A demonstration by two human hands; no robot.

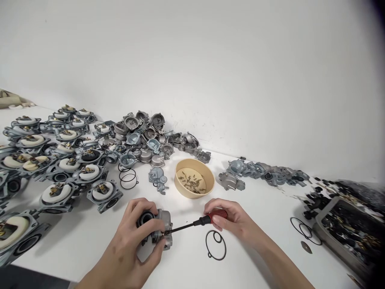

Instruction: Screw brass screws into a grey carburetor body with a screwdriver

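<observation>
My left hand (129, 243) is closed around a grey metal carburetor (165, 218) lying on its side on the white table. Its round black-lined bore faces up between my fingers. In my right hand (231, 218) is a screwdriver (202, 221) with a red and black handle, gripped between thumb and fingers. The dark shaft points left, and its tip meets a small brass-coloured screw (163, 233) at the carburetor's edge, by my left thumb and index finger. Just below the screwdriver lies a black rubber gasket ring (215, 245) with a smaller ring inside it.
A cream bowl (194, 194) of small brass screws stands ahead. Carburetor bodies with white floats (58, 194) crowd the left. Metal float bowls (146, 155) are piled at the back, and more castings (267, 173) lie back right. A metal tray (331, 237) of small parts sits right.
</observation>
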